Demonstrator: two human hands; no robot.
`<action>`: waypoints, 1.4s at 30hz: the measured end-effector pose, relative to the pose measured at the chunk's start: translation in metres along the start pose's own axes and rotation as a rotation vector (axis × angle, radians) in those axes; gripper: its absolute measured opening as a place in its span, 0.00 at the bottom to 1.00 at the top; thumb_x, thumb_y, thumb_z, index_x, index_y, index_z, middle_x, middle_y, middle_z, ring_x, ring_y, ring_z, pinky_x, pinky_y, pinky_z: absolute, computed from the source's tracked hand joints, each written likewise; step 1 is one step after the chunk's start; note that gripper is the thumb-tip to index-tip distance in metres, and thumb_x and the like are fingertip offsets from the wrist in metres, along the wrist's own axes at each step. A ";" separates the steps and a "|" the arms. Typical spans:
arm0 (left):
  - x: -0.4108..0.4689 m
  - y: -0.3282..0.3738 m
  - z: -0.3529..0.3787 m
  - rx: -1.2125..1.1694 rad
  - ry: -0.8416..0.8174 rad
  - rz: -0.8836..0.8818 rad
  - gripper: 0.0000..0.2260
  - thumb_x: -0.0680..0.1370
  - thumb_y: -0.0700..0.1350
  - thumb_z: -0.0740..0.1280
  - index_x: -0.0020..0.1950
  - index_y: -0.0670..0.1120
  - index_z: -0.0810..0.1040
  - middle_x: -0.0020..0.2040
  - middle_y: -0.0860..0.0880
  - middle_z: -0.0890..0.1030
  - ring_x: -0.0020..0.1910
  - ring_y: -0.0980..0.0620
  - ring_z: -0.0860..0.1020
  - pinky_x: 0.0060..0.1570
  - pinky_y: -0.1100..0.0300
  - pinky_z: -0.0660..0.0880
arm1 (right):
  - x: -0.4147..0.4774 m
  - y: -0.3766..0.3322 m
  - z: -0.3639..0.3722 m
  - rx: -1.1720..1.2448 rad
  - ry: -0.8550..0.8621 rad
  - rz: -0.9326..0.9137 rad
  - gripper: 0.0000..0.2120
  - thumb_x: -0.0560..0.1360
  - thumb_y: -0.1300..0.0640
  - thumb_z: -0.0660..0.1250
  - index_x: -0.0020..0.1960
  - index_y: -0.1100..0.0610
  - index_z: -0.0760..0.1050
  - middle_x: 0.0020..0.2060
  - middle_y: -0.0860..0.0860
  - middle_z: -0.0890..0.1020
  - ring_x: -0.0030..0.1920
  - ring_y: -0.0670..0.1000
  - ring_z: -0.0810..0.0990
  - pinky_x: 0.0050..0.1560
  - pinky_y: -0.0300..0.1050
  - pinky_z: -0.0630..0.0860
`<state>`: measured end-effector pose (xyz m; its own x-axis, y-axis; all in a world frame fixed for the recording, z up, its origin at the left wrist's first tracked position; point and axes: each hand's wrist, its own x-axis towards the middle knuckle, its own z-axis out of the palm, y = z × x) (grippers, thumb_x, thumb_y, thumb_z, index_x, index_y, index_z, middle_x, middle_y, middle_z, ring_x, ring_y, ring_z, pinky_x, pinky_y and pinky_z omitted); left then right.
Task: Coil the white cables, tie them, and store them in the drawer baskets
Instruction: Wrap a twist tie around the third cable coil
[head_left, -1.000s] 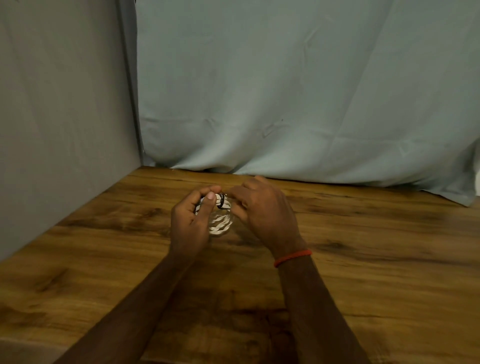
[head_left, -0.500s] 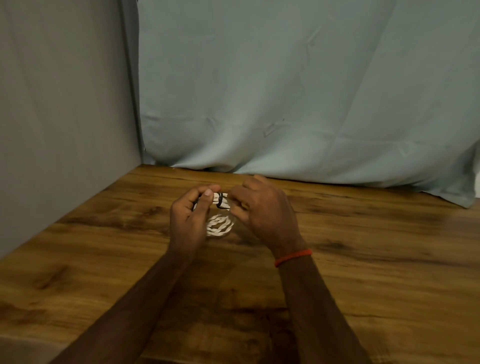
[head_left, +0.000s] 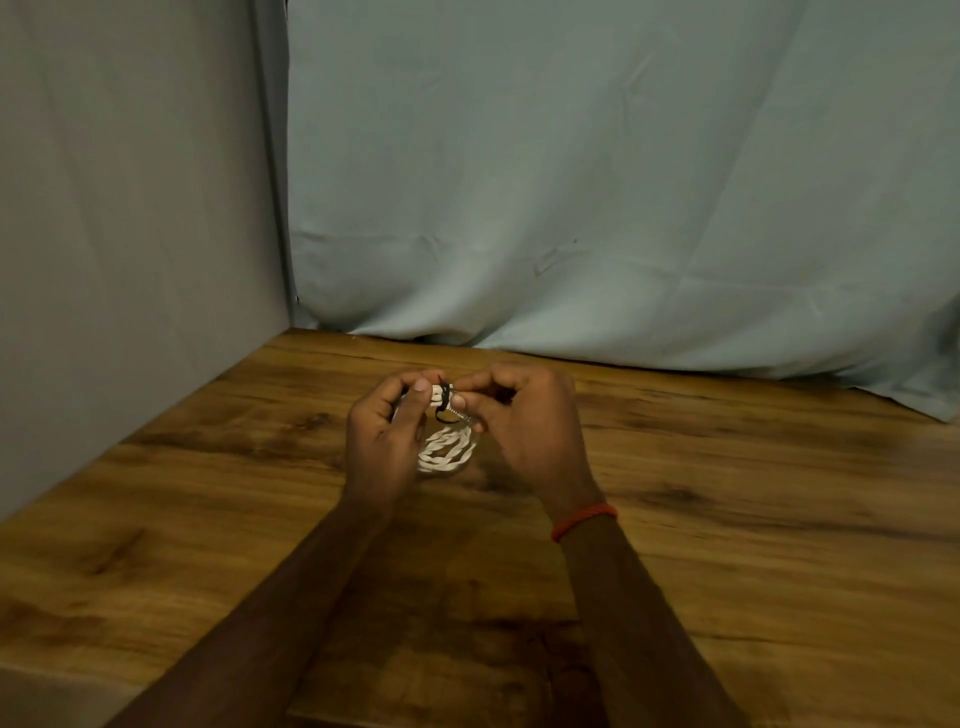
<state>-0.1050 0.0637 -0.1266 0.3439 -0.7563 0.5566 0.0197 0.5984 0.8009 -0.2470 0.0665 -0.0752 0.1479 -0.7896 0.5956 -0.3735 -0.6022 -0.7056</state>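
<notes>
Wood table (head_left: 727, 519) under my forearms. My left hand (head_left: 382, 441) grips the white coil (head_left: 447, 452) at its top, over mid-table between both hands. My right hand (head_left: 530, 431) pinches the black tie (head_left: 442, 402) wrapped round the coil.

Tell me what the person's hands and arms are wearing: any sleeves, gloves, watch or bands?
The left forearm and right forearm are bare, with no sleeves in view. The left hand and right hand wear no gloves; no rings or watch show. The only item is a thin red thread band around the right wrist.
</notes>
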 end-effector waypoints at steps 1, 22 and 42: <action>-0.001 0.001 0.001 -0.006 -0.002 0.000 0.08 0.82 0.36 0.63 0.54 0.37 0.82 0.44 0.47 0.82 0.32 0.63 0.76 0.34 0.70 0.71 | 0.000 -0.001 0.000 0.054 -0.001 0.055 0.06 0.70 0.65 0.77 0.44 0.56 0.84 0.34 0.48 0.85 0.29 0.41 0.80 0.34 0.37 0.79; -0.005 0.009 0.001 -0.032 -0.108 -0.069 0.07 0.77 0.41 0.69 0.41 0.46 0.84 0.37 0.47 0.85 0.38 0.49 0.81 0.39 0.56 0.77 | 0.000 0.010 -0.002 0.344 -0.130 0.122 0.07 0.72 0.63 0.76 0.50 0.61 0.84 0.44 0.52 0.87 0.45 0.48 0.84 0.50 0.47 0.82; -0.018 0.014 0.011 -0.197 -0.157 -0.230 0.11 0.74 0.42 0.65 0.46 0.45 0.87 0.31 0.42 0.75 0.31 0.46 0.67 0.35 0.59 0.65 | 0.005 0.034 0.015 0.378 -0.021 0.617 0.12 0.71 0.75 0.64 0.37 0.62 0.81 0.38 0.59 0.85 0.41 0.59 0.83 0.47 0.52 0.81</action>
<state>-0.1211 0.0835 -0.1230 0.1608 -0.8995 0.4062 0.2657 0.4358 0.8599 -0.2448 0.0408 -0.1020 0.0314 -0.9987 0.0413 -0.0527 -0.0430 -0.9977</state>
